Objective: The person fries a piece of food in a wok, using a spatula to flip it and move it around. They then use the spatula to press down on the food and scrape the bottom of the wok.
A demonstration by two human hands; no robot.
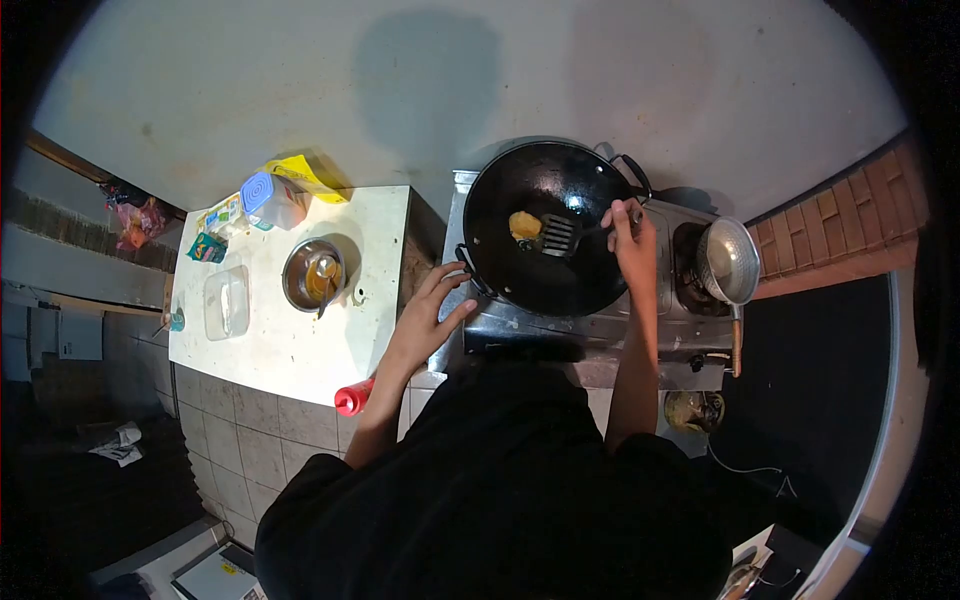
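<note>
A black wok (pixel 545 290) sits on the stove, with a small golden-brown piece of food (pixel 524 226) in its middle. My right hand (pixel 630 240) is closed on the handle of a slotted spatula (pixel 561 236), whose dark blade lies flat in the wok right beside the food. At the wok's left side, my left hand (pixel 432 310) is open, fingers spread and fingertips right at the loop handle (pixel 470 268). A second loop handle (pixel 632 172) sticks out at the upper right of the rim.
On the white table at left stand a steel bowl (pixel 290 285) holding a ladle and yellowish liquid, a clear plastic container (pixel 227 303), a blue-lidded tub (pixel 268 200) and a red bottle (pixel 354 396). A wooden-handled pan (pixel 728 262) occupies the right burner.
</note>
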